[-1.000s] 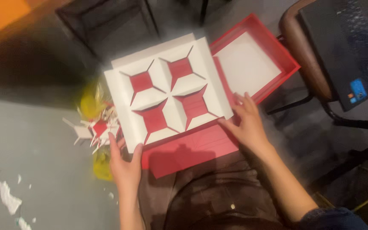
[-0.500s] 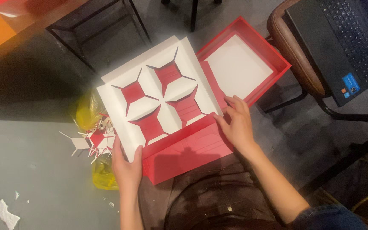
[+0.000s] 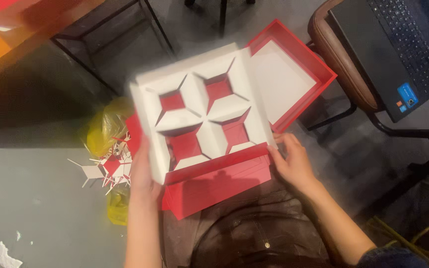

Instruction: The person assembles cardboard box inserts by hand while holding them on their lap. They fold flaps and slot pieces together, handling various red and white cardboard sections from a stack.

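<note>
A white divider insert [image 3: 202, 111] with four red-bottomed compartments sits in a red box [image 3: 214, 186] on my lap, its near edge tilted up. My left hand [image 3: 145, 171] grips the insert's left side. My right hand [image 3: 291, 164] holds its near right corner against the red box edge. The box's red lid [image 3: 289, 74], white inside, lies open at the far right.
A yellow plastic bag [image 3: 106, 130] and red-and-white paper scraps [image 3: 106, 168] lie on the grey floor to my left. An open laptop [image 3: 398, 44] rests on a brown chair [image 3: 338, 54] at right. An orange table [image 3: 6, 37] stands at far left.
The insert and box have shifted to the right and tilted, with both hands following along their edges. The view has also moved.
</note>
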